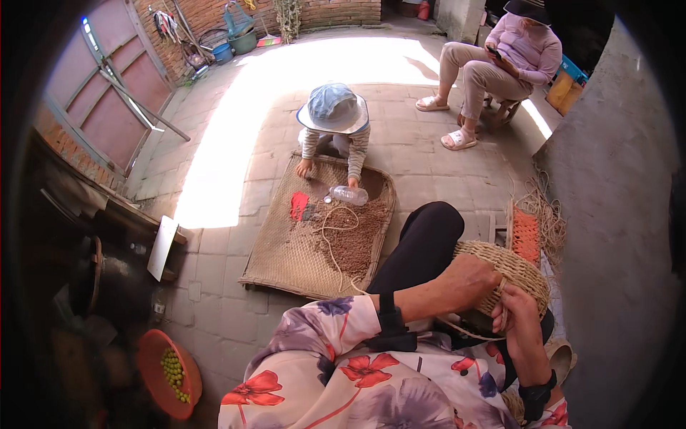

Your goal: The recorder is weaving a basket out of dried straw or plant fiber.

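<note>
Toward the lower right of the frame, our left hand (468,281) lies against the woven basket (527,277), its fingers hidden, so we cannot tell what it grips. Beside it, our right hand (518,318) pinches a pale cord (471,334) between closed fingers, while near the centre a shallow woven tray (279,247) bears a clear bottle (350,194).

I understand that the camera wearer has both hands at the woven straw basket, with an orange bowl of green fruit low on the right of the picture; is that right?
Not quite: the head view shows the orange bowl of green fruit low on the left, not the right. The rest stands: the left hand and right hand are at the woven straw basket.
</note>
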